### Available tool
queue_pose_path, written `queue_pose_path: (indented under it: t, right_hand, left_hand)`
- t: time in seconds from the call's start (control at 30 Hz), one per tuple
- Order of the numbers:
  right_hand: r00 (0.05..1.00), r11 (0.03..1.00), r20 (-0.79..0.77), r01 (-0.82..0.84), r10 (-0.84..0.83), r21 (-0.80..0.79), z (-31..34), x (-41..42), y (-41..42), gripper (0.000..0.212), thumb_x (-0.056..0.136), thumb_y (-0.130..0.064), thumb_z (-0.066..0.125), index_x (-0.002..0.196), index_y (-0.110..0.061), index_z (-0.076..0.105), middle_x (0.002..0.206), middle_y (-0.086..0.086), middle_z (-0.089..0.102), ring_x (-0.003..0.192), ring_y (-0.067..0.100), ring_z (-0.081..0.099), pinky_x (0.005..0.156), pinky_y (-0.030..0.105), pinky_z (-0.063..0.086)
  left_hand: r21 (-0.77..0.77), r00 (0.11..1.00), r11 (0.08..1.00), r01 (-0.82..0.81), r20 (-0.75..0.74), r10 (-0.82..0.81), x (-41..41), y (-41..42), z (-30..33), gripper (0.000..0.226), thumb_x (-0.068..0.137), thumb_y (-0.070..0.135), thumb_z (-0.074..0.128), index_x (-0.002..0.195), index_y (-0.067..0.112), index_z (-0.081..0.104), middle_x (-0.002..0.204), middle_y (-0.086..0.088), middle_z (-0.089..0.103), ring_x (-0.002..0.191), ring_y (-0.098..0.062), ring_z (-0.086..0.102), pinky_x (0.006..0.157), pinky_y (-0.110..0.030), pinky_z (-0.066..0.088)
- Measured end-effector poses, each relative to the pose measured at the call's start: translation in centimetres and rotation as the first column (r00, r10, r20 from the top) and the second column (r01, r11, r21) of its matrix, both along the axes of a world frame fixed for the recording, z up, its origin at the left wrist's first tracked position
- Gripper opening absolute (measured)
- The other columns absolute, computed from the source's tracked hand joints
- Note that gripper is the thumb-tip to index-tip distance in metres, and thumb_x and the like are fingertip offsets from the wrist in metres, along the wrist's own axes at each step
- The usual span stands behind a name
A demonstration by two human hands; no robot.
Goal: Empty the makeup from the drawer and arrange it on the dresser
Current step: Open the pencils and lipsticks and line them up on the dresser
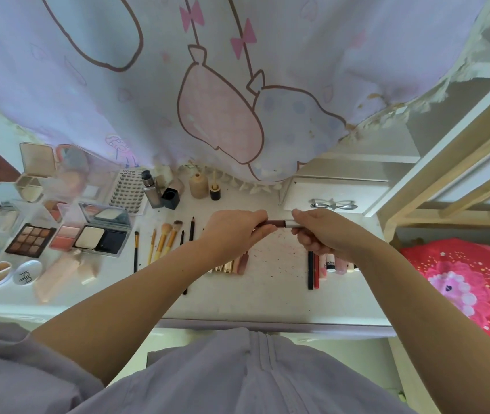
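Note:
Above the white dresser top [267, 300] both hands hold one slim makeup pencil [278, 223] level between them. My left hand [234, 231] grips its dark brown end and my right hand [324, 231] grips its silver end. Under the hands lie gold lipstick tubes [232, 265], and pencils [313, 271] with small tubes [332, 264] sit under my right wrist. Brushes [163, 240] lie in a row left of centre. Palettes and compacts [100, 234] fill the left side. A small white drawer [333, 194] with a silver handle stands at the back right.
Bottles [199, 185] and a lash tray [128, 191] stand along the back under a hanging pastel cloth [223, 100]. Dark specks dot the dresser surface near the middle. A red patterned blanket [462, 282] lies to the right, beyond wooden bed rails [447, 174].

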State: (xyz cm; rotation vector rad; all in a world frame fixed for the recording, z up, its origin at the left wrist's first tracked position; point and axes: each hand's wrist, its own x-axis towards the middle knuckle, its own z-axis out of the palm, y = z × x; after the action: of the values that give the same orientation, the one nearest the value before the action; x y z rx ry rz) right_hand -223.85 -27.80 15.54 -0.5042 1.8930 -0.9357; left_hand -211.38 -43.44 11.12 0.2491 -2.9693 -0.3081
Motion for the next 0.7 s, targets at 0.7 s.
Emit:
queue_pose_path:
  t: [0.7]
  right_hand:
    - [0.999,0.999,0.037,-0.024,0.023,0.023,0.6,-0.5,-0.1,0.039,0.096,-0.046,0.045,0.090,-0.013,0.063,0.060,-0.003,0.056,0.047,0.006,0.045,0.041,0.016,0.033]
  left_hand:
    - [-0.040,0.998,0.999,0.018,0.053,-0.016,0.0,-0.8,1.0,0.037,0.095,0.053,0.027,0.094,0.024,0.050,0.062,0.011,0.045,0.048,-0.005,0.038,0.044,-0.021,0.024]
